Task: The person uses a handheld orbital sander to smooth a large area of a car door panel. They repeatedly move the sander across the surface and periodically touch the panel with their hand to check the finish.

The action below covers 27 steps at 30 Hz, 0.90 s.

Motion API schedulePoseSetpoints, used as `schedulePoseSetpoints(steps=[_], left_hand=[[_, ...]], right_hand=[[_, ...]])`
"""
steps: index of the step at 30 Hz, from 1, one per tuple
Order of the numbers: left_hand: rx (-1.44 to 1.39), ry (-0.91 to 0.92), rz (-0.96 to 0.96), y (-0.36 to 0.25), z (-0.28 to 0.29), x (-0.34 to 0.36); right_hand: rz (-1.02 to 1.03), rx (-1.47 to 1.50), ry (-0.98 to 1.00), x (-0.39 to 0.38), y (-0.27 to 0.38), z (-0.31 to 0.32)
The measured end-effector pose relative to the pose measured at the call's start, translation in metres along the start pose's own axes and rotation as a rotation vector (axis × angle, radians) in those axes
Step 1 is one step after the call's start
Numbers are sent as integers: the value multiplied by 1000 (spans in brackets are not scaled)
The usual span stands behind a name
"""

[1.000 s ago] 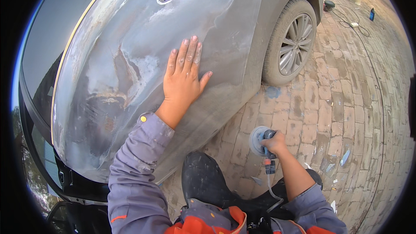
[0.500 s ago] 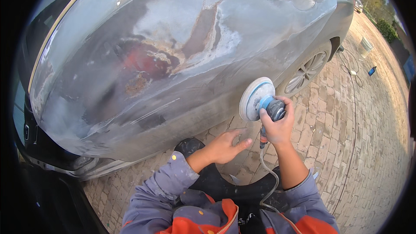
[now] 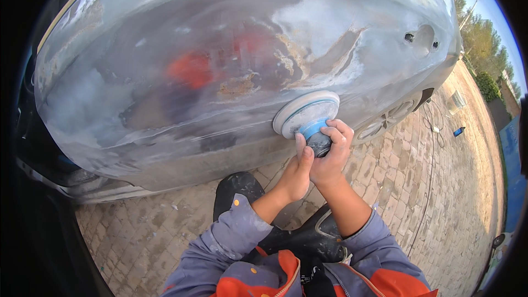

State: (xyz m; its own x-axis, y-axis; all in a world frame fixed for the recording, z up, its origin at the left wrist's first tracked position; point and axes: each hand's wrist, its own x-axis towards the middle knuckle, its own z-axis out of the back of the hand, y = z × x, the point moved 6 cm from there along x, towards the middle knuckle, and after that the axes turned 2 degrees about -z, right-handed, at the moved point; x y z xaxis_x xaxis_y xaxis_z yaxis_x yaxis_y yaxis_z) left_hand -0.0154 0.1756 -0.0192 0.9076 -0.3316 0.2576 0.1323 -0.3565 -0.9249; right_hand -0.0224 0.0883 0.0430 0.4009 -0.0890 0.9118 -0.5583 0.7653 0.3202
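**Sander on car body panel, both hands**

Right hand (image 3: 330, 157) is wrapped around the body of the round sander (image 3: 306, 114); left hand (image 3: 296, 173) cups it from below, touching the right. Sander disc lies flat against the lower edge of the sanded grey car panel (image 3: 181, 77), just beside the wheel (image 3: 385, 124). A clear container (image 3: 455, 100) stands on the brick paving (image 3: 440, 187), well apart; contents cannot be told.

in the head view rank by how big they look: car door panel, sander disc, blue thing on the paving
1. car door panel, fills most of the view
2. sander disc, much nearer the camera
3. blue thing on the paving, tiny but far off, so its true size is unsure
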Motion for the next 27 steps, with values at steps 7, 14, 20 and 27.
schedulePoseSetpoints(steps=[7, 14, 20, 27], left_hand=[[-37, 70, -130, -46, 19, 5], [-125, 164, -203, -67, 34, -8], [-181, 177, -228, -54, 48, -22], [-174, 211, -208, -26, 63, -36]], right_hand=[[107, -50, -73, 37, 38, -8], [117, -49, 7, 41, 68, -18], [117, -37, 69, 22, 75, -27], [131, -42, 101, 3, 77, -34]])
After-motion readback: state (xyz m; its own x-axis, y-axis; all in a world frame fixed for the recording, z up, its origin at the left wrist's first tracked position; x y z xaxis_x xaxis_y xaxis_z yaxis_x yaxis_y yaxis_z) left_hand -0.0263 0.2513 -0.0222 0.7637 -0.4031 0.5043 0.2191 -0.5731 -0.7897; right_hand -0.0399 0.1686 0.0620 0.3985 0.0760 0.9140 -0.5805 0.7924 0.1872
